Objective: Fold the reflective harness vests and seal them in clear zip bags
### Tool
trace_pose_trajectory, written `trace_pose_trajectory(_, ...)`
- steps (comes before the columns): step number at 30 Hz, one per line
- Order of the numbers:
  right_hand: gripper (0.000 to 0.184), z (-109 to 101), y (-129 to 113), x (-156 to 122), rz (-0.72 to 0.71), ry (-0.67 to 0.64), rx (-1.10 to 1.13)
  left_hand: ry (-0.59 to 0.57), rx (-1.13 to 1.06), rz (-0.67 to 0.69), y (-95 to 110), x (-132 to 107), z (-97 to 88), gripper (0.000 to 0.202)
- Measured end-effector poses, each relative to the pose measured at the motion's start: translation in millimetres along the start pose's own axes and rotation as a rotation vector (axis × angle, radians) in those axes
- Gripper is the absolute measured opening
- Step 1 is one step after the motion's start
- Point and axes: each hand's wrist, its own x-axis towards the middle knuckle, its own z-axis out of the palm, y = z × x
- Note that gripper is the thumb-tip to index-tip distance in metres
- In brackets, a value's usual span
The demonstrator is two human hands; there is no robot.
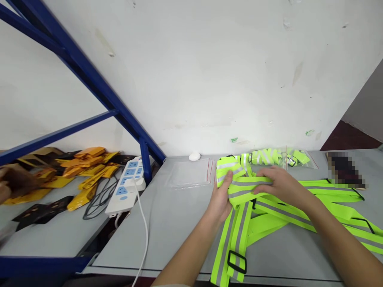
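My left hand (pixel 220 197) grips the left end of a folded bundle of neon yellow reflective strap (pixel 239 187), fingers curled around it. My right hand (pixel 277 184) lies on top of the same bundle, fingers closed over the grey reflective stripe. More of the strap (pixel 236 239) trails toward the table's front edge, where a black plastic buckle (pixel 237 262) hangs. Other lengths (pixel 335 199) spread to the right across the grey table (pixel 173 231).
An empty clear zip bag (pixel 191 173) lies left of the hands; a filled bag of folded straps (pixel 273 156) sits behind them. A white power strip (pixel 127 185) with its cord, yellow and black packets (pixel 86 163), and a blue rack frame (pixel 98 91) stand to the left. Another person's hand (pixel 4 187) shows at the far left.
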Motion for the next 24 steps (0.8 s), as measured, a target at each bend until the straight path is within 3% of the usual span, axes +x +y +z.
trace_pose_trajectory(6,0.032,4.0,5.8,6.5,-0.186,0.220,0.040,-0.299,-0.044,-0.171,-8.6,4.4,-13.6,0.054)
trace_pose_trajectory(10,0.030,20.5,-0.1,11.4,-0.002,0.399,0.183,-0.323,-0.089,-0.159,-6.4,6.4,-16.4,0.060)
trace_pose_trajectory(13,0.038,34.4,-6.8,11.6,0.200,0.387,0.342,-0.288,-0.089,-0.133,-4.0,7.6,-13.2,0.062)
trace_pose_trajectory(15,0.040,41.9,-11.6,9.8,0.261,0.355,0.450,-0.246,-0.089,-0.065,-4.9,8.3,-10.2,0.060)
trace_pose_trajectory(21,0.041,56.9,-26.2,1.9,0.149,0.174,0.622,-0.174,0.068,0.122,-13.6,7.4,-8.8,0.058)
trace_pose_trajectory(24,0.050,61.3,-29.7,1.0,0.107,0.161,0.741,-0.157,0.175,0.161,-14.1,4.4,-9.8,0.060)
